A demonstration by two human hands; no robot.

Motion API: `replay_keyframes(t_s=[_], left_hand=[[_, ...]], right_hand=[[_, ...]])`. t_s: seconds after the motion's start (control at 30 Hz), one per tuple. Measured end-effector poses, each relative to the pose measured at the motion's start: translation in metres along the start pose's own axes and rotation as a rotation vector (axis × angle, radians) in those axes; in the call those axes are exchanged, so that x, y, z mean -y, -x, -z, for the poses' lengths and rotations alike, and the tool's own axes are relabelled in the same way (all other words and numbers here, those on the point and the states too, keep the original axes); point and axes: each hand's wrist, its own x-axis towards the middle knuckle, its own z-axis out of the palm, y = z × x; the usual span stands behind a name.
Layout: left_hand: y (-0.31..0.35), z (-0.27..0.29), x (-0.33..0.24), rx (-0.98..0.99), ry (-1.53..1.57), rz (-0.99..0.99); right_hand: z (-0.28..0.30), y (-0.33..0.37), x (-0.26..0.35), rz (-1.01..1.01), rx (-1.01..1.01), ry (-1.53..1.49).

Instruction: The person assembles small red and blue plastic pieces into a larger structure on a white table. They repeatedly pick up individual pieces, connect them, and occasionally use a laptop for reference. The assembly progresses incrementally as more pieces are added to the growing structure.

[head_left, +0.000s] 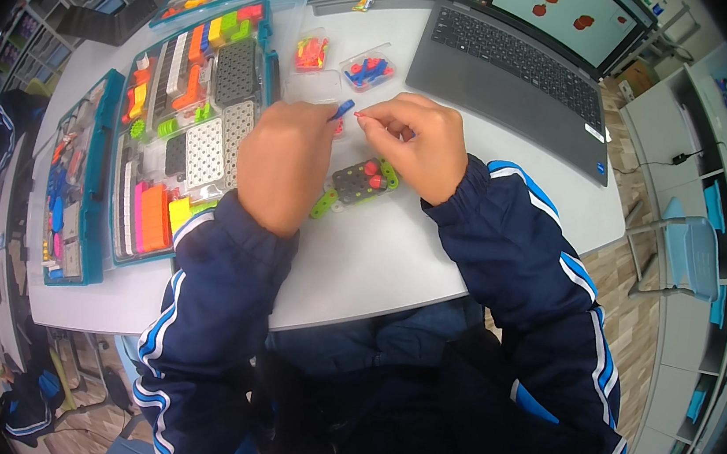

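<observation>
My left hand [277, 165] is closed, its fingertips pinching a small blue plastic piece [342, 109]. Facing it across a narrow gap, my right hand [425, 145] pinches a tiny red peg [359, 115] between thumb and forefinger. Just below both hands, a small build [352, 183] lies on the table: a dark grey plate with holes, bright green parts at its ends and red round pieces on top. Beyond my hands stands a small clear box [388, 56] of blue and red pieces. A few red bits show beside my left fingertips, partly covered.
A large teal-edged case [267, 64] of sorted colourful building parts lies left of my hands, with another teal case [96, 239] farther left. An open laptop [504, 73] stands at the back right. Red and yellow pegs [312, 51] sit in a small box. A blue chair [689, 252] stands right.
</observation>
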Motion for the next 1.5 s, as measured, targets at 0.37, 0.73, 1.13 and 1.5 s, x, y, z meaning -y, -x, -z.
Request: replay_keyframes(t_s=[0.37, 0.73, 1.13, 1.5], left_hand=[[0.004, -0.001, 0.006, 0.334, -0.009, 0.149], [-0.002, -0.004, 0.004, 0.175, 0.446, 0.281], [-0.009, 0.005, 0.001, 0.162, 1.143, 0.616], [-0.011, 0.005, 0.002, 0.158, 1.209, 0.613]], right_hand=[[0.001, -0.002, -0.013, 0.055, 0.052, 0.059], [0.002, -0.003, -0.008, 0.114, 0.042, 0.03], [0.003, -0.002, 0.003, 0.207, -0.07, -0.025], [0.008, -0.009, -0.002, -0.095, -0.013, -0.587]])
